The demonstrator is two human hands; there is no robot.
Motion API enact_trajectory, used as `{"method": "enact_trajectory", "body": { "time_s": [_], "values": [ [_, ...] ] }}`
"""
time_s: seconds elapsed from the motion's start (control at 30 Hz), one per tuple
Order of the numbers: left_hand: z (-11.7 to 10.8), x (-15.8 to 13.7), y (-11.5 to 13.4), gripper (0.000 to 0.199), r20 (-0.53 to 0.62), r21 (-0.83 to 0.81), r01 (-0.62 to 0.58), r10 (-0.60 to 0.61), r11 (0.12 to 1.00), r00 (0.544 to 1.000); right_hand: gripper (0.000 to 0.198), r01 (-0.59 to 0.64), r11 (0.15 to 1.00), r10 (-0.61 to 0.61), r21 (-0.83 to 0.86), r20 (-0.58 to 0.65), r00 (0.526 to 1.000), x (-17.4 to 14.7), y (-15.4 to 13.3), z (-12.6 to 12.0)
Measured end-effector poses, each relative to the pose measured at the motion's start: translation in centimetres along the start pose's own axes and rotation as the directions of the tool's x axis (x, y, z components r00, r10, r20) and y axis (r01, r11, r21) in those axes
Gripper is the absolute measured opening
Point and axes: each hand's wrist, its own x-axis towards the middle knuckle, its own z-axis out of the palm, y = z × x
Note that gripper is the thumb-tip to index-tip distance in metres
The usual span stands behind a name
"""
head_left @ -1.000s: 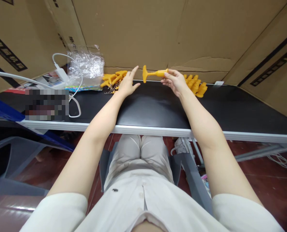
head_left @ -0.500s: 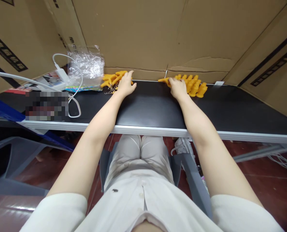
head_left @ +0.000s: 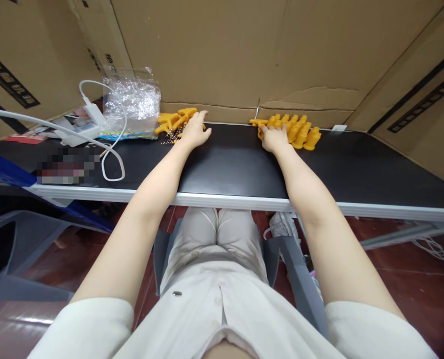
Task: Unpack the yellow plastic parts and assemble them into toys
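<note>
My left hand [head_left: 195, 131] rests at the right side of a loose pile of yellow plastic pieces [head_left: 168, 119], its thumb held apart from the fingers. Thin metal chains [head_left: 172, 135] lie among those pieces, partly under the hand. On the right, my right hand [head_left: 275, 138] has its fingers curled down over a small yellow figure [head_left: 260, 132], most of which they hide. Just behind those fingertips lies another yellow piece [head_left: 258, 121], pointing left. Several yellow figures [head_left: 299, 130] stand close together in rows beyond and to the right of this hand.
Clear plastic packaging [head_left: 132, 107] stands at the back left, near a white cable [head_left: 121, 162] and a white power strip [head_left: 80, 134]. Cardboard walls [head_left: 214, 55] border the black tabletop [head_left: 229, 169]. A small white tag [head_left: 339, 128] lies at the back right.
My right hand has shifted slightly down, and the yellow piece at its fingertips now lies behind them, a little farther right. The left hand stays on the pile.
</note>
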Motion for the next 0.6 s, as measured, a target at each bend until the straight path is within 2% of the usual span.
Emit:
{"method": "enact_trajectory", "body": {
  "time_s": [0.17,0.33,0.4,0.5,0.6],
  "values": [
    [0.0,0.0,0.1,0.063,0.018,0.019,-0.003,0.003,1.000,1.000,0.070,-0.046,0.996,0.039,0.070,0.098,0.994,-0.6,-1.4,-1.2],
    [0.0,0.0,-0.1,0.061,0.017,-0.014,-0.029,0.029,0.999,0.999,0.081,-0.071,0.952,0.033,0.298,0.132,0.991,0.0,-1.9,-0.8],
    [0.0,0.0,-0.2,0.061,0.022,-0.020,-0.034,0.034,0.999,0.999,0.078,-0.047,0.932,0.022,0.360,0.073,0.997,0.3,-1.3,-0.7],
    [0.0,0.0,0.1,0.062,0.027,-0.018,-0.035,0.036,0.999,0.999,0.067,-0.030,0.930,0.070,0.366,-0.096,0.993,0.4,-0.1,-0.9],
    [-0.4,-0.2,1.0,0.057,0.039,0.031,0.017,-0.018,0.999,0.999,0.051,-0.131,0.955,0.173,0.266,-0.141,0.975,0.0,1.0,-1.7]
  ]
}}
